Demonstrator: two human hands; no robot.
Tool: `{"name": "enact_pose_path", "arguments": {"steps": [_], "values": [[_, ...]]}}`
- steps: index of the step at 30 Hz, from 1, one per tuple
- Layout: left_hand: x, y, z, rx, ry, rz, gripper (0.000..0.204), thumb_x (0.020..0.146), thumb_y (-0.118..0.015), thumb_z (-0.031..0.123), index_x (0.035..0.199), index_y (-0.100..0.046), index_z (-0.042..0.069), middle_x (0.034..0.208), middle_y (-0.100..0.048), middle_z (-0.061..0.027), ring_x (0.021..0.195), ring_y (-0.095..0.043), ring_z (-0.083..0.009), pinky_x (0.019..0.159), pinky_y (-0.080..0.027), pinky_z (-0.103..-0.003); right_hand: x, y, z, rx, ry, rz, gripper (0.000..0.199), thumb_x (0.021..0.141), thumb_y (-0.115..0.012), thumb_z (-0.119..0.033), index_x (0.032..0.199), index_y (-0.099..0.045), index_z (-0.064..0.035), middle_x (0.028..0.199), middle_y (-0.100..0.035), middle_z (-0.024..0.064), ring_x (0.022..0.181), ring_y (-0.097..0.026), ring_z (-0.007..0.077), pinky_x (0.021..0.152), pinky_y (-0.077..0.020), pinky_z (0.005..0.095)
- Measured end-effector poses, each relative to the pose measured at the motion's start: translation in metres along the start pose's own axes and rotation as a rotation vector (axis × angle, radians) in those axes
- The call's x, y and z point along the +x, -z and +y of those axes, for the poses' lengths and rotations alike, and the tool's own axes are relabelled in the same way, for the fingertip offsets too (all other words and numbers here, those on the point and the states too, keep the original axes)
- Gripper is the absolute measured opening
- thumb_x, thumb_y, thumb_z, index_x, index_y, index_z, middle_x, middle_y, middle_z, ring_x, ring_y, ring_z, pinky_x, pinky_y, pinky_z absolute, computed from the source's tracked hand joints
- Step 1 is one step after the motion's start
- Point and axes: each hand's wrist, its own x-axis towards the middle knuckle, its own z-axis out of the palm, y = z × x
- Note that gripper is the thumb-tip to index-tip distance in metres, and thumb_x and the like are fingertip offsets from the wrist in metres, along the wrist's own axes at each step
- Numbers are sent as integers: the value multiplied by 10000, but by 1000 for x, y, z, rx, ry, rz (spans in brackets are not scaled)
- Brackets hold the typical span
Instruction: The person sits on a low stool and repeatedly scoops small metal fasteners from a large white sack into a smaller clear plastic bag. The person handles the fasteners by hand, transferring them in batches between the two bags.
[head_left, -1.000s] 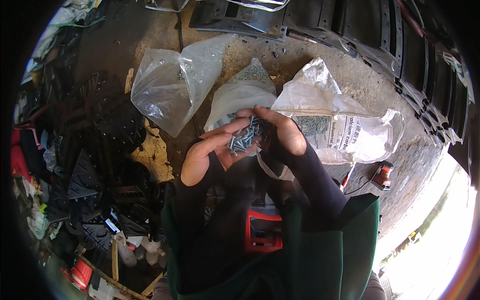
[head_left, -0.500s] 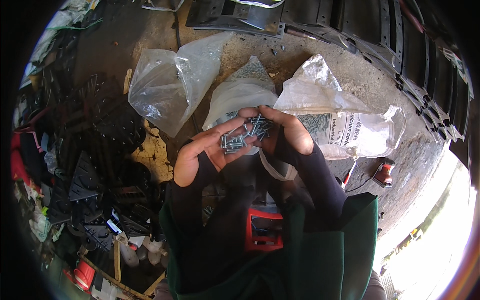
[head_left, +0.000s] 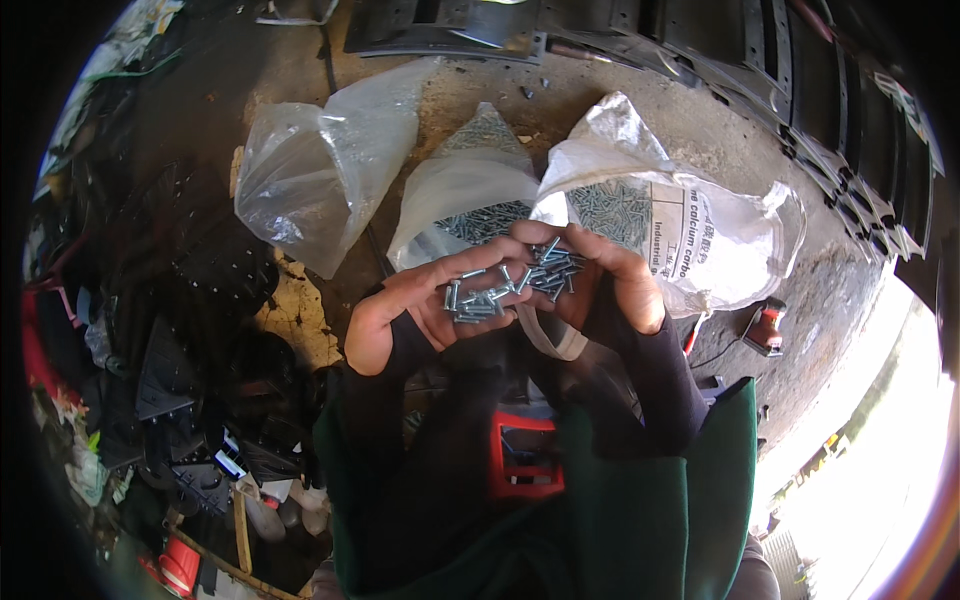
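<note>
Plainly, in the head view, both bare hands come together at the centre of the frame, palms turned up and cupped, with nothing pinched between finger and thumb. The left hand (head_left: 418, 303) lies spread, and a loose cluster of small silvery screws (head_left: 478, 303) rests across its palm and fingers. The right hand (head_left: 622, 275) is curled a little more, bearing a denser heap of screws (head_left: 553, 272) on its inner side. So the left palm's cluster lies to the lower left of the right palm's heap, with only a narrow gap between them where the two hands meet; whether the fingertips touch, I cannot tell. The screws share no long axis: some in the left palm point up and down the frame, others lie crosswise, while those in the right palm tilt every way. Just above the left fingers, at upper centre, a translucent plastic bag (head_left: 430, 205) opens on more screws (head_left: 487, 218). Nearer the right hand, to its upper right, a white sack (head_left: 722, 250) with dark printing shows another mass of screws (head_left: 610, 208) in its mouth. A clear plastic bag (head_left: 290, 190) sits at upper left, apart from the hands. Below the hands, a red plastic frame (head_left: 497, 455) shows between the person's legs, beside a dark green apron (head_left: 630, 500); a red corded tool (head_left: 768, 328) lies at right.
</note>
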Motion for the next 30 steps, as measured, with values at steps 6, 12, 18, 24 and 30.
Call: {"name": "enact_pose_path", "arguments": {"steps": [6, 12, 18, 24, 30], "values": [[12, -13, -11, -18, -6, -36, 500, 970, -394, 209, 1380, -414, -75, 1392, -449, -243, 1210, -535, -366, 977, -489, -406, -15, 10, -6, -43, 81, 46, 496, 947, -499, -301, 1283, -490, 64, 1224, -576, 173, 1139, -554, 261, 960, -423, 405], [32, -25, -11, 347, 22, -46, 474, 963, -414, 176, 1358, -431, -87, 1388, -457, -246, 1210, -542, -364, 965, -497, -401, -30, 21, -17, -36, 120, 31, 524, 960, -485, -329, 1354, -435, 12, 1268, -556, 146, 1181, -524, 256, 949, -411, 434], [59, -45, -14, 231, 99, -27, 375, 988, -432, 91, 1308, -478, -100, 1290, -546, -236, 1169, -580, -319, 971, -516, -421, -38, 29, -23, 35, 226, 96, 555, 992, -434, -373, 1346, -421, 54, 1313, -508, 195, 1202, -497, 311, 887, -431, 445], [72, -67, -40, 415, 134, -53, 456, 987, -409, 140, 1367, -393, -111, 1319, -509, -281, 1223, -532, -343, 1035, -454, -437, -48, 38, -32, 40, 209, 110, 604, 986, -403, -420, 1358, -386, 56, 1283, -513, 233, 1069, -575, 376, 875, -486, 569], [74, -67, -45, 411, 166, 34, 451, 986, -389, 109, 1366, -373, -132, 1324, -488, -300, 1219, -529, -360, 1038, -450, -453, -37, 46, -29, 82, 100, 194, 533, 1003, -352, -377, 1341, -422, 29, 1258, -523, 221, 1073, -564, 366, 877, -501, 602]]}}
